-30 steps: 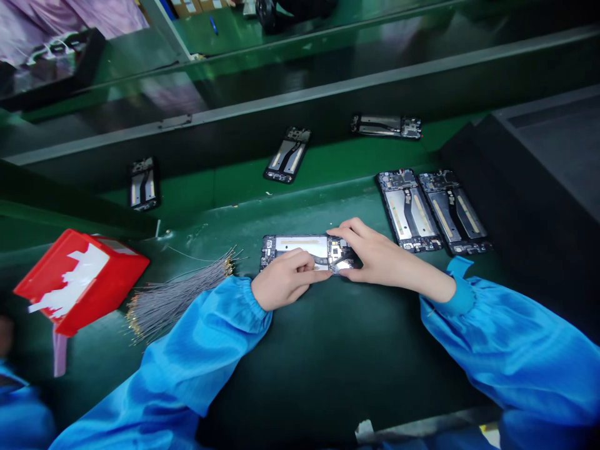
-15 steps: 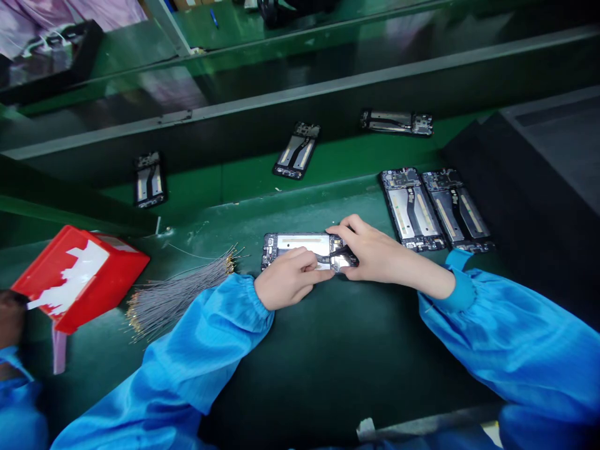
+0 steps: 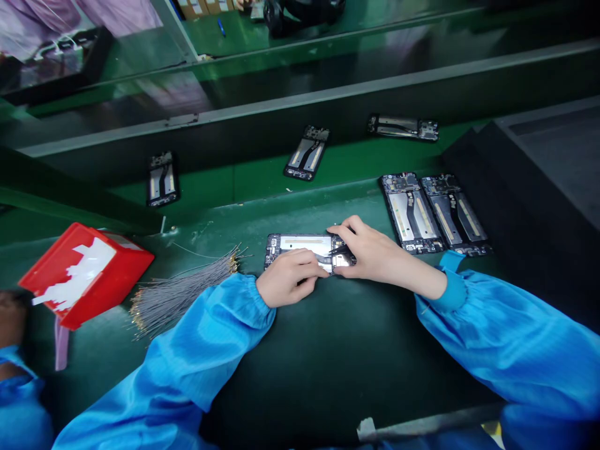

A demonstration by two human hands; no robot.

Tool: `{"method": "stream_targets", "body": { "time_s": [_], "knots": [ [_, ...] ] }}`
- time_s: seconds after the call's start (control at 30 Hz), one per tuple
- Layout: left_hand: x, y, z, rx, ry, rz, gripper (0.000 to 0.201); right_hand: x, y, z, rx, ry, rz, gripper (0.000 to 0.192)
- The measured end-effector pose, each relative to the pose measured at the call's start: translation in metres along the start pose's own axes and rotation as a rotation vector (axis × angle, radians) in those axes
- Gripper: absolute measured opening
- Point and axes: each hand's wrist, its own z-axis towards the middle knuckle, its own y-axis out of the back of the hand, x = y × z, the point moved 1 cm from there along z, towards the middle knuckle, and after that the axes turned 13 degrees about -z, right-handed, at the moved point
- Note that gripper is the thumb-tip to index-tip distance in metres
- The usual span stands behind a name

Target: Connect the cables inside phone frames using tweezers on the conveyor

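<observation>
An opened phone frame (image 3: pixel 300 245) lies lengthwise on the dark green mat (image 3: pixel 328 362) in front of me. My left hand (image 3: pixel 288 278) rests on its near edge, fingers curled and pinching at the middle of the board. My right hand (image 3: pixel 370 250) covers the frame's right end and holds a thin black tool whose tip points left onto the board. Both arms wear blue sleeves.
Two more opened phone frames (image 3: pixel 434 212) lie side by side at the right. Three others (image 3: pixel 309 153) sit on the green belt behind. A bundle of thin grey wires (image 3: pixel 182 297) and a red box (image 3: pixel 84 272) are at the left. A black foam block (image 3: pixel 539 187) stands at the right.
My hands have stayed on the phone frame with only small finger shifts. The frames on the belt have drifted to the right.
</observation>
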Motion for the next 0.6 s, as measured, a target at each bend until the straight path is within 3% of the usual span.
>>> {"method": "stream_targets", "body": {
  "time_s": [0.13, 0.33, 0.5, 0.6],
  "knots": [
    [0.001, -0.001, 0.000, 0.015, 0.015, 0.011, 0.028, -0.001, 0.001, 0.003, 0.003, 0.011, -0.024, 0.064],
    [0.001, -0.001, 0.000, 0.012, -0.006, 0.008, 0.028, 0.008, 0.004, 0.008, -0.026, 0.005, -0.234, 0.061],
    [0.002, -0.003, -0.001, -0.040, 0.026, 0.027, 0.025, 0.003, 0.001, 0.006, -0.067, 0.197, -0.074, 0.056],
    [0.003, -0.004, 0.000, -0.080, 0.085, 0.058, 0.022, -0.002, 0.000, 0.005, -0.094, 0.218, -0.050, 0.054]
  ]
}}
